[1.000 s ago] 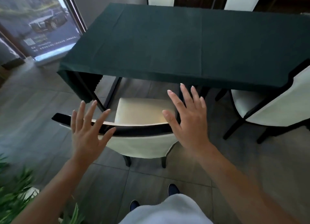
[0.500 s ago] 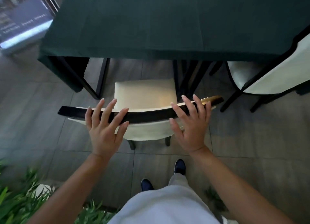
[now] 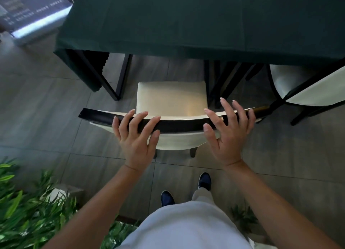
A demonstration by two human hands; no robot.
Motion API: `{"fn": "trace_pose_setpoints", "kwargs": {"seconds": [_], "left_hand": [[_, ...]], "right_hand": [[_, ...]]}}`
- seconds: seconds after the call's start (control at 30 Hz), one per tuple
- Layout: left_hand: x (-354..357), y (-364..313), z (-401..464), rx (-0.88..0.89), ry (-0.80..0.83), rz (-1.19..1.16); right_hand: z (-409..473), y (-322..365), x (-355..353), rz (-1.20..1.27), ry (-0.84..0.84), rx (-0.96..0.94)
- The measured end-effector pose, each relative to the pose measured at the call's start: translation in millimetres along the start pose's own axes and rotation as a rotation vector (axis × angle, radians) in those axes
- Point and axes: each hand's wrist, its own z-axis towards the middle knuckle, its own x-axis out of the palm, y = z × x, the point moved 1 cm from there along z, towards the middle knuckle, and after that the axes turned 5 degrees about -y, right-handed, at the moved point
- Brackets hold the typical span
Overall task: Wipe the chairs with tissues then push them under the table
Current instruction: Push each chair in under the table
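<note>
Both hands spread over the dark top rail of the near chair [image 3: 171,99]. Left hand [image 3: 137,136], grip released, fingers straight and fanned, lying across the rail; contact probable but not certain from this angle. Right hand [image 3: 228,135], grip likewise released, fingers splayed over the rail's right end, thumb at the back face. No tissue visible in either hand or anywhere else in view.

Near chair standing on the floor [image 3: 46,108] just short of the desk [image 3: 186,25], cream seat fully exposed, front edge of the seat near the hanging green cloth but not beneath it. Second chair [image 3: 306,88] at the right, angled, seat partly tucked below the desk edge, backrest out.

Judging by the bare hands placed for a shove: wiping of this chair probably finished, though not provable here; pushing stage about to start or just starting. Left to do: sliding the near chair in between the desk's black legs [image 3: 119,77], then perhaps squaring up the right one. Green plant [image 3: 28,211] close behind on the left.
</note>
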Motion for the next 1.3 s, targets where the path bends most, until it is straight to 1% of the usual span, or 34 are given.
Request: {"fn": "trace_pose_setpoints", "kwargs": {"seconds": [0.17, 0.23, 0.33, 0.43, 0.67, 0.83, 1.1, 1.3], "left_hand": [[12.9, 18.3, 9.9, 0.090, -0.043, 0.055], [18.5, 34.3, 26.6, 0.091, -0.049, 0.044], [15.2, 58.4, 38.7, 0.082, -0.030, 0.037], [9.1, 70.1, 37.6, 0.084, 0.024, 0.041], [14.7, 55.3, 35.0, 0.051, 0.032, 0.062], [26.1, 45.5, 34.4, 0.053, 0.007, 0.063], [67.0, 13.3, 59.8, 0.063, -0.001, 0.092], [77.8, 39.0, 70.0, 0.076, 0.006, 0.107]], "right_hand": [[3.5, 4.7, 11.4, -0.023, -0.036, 0.011], [12.4, 14.1, 22.2, -0.028, -0.042, 0.015], [14.3, 35.6, 34.0, -0.050, -0.009, 0.017], [6.2, 45.9, 39.4, -0.064, 0.016, 0.024], [11.8, 29.9, 41.2, -0.074, -0.017, -0.028], [17.7, 12.9, 45.1, -0.060, -0.035, -0.040], [57.1, -41.1, 61.2, -0.086, -0.049, -0.052], [59.9, -27.4, 74.1, -0.099, -0.024, -0.029]]}}
